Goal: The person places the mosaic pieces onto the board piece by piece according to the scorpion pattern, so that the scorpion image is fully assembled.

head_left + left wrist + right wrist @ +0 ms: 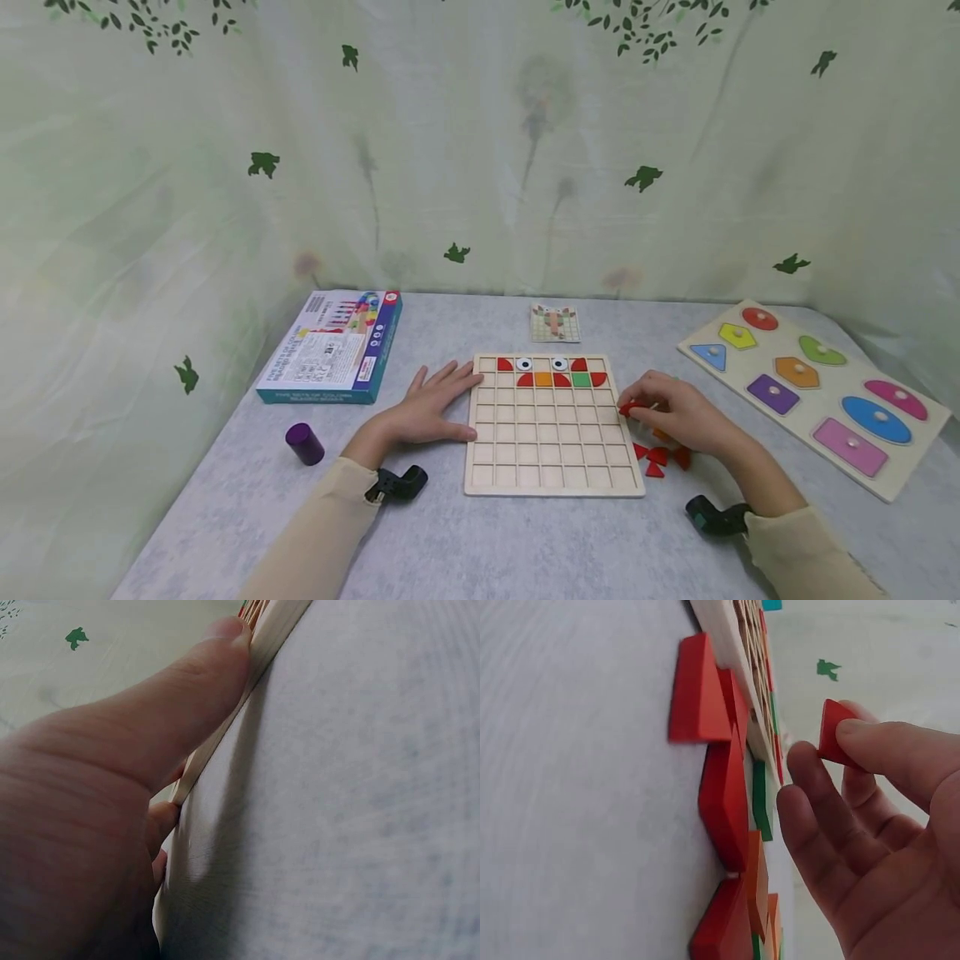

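A wooden grid board [551,457] lies flat in the middle of the table. Its top two rows hold red, orange and green pieces and two round eye pieces [559,364]. My left hand [431,412] rests at the board's left edge, fingers spread and thumb [202,679] against the rim. Just past the right edge, my right hand [675,410] pinches a small red piece [834,733] between thumb and fingers, above the table. Below that hand lie several loose red pieces [657,456], with orange [757,881] and green ones [760,799] behind them in the right wrist view.
Behind the board lies a small picture card [555,323]. A flat printed box [315,358] and a purple cylinder [304,444] are on the left. On the right is a knobbed shape puzzle [757,362]. A patterned curtain [480,167] hangs behind the table.
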A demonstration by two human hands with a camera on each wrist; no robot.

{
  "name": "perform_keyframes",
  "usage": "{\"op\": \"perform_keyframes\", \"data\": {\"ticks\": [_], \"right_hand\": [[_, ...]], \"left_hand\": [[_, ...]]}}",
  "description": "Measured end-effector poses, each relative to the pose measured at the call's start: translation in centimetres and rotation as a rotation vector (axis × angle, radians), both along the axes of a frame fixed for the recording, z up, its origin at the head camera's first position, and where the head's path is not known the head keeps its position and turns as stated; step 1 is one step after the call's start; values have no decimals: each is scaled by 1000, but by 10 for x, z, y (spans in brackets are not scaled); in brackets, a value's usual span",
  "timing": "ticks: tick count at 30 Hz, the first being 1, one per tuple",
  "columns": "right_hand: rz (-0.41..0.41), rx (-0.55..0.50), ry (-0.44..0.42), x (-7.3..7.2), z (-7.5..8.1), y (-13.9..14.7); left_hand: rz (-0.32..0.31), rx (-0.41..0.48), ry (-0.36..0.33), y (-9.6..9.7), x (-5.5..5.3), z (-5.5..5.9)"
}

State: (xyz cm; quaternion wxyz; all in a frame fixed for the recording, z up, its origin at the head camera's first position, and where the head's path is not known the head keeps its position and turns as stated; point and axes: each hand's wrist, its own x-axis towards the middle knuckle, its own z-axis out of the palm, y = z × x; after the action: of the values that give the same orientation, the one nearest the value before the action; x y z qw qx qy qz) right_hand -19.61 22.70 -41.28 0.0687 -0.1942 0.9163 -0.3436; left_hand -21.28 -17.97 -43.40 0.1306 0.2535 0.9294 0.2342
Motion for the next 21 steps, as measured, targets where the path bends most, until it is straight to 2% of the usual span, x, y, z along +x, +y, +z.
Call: {"op": "perform_keyframes", "data": {"ticks": [7, 14, 21], "right_hand": [[-19, -6, 5, -7, 2, -15], [-36, -75, 6, -19, 2, -35], [-8, -123, 1, -28, 2, -53]], "left_hand": [[3, 11, 5, 1, 1, 1], [11, 13, 4, 1, 1, 1], [12, 19, 5, 1, 1, 0]]}}
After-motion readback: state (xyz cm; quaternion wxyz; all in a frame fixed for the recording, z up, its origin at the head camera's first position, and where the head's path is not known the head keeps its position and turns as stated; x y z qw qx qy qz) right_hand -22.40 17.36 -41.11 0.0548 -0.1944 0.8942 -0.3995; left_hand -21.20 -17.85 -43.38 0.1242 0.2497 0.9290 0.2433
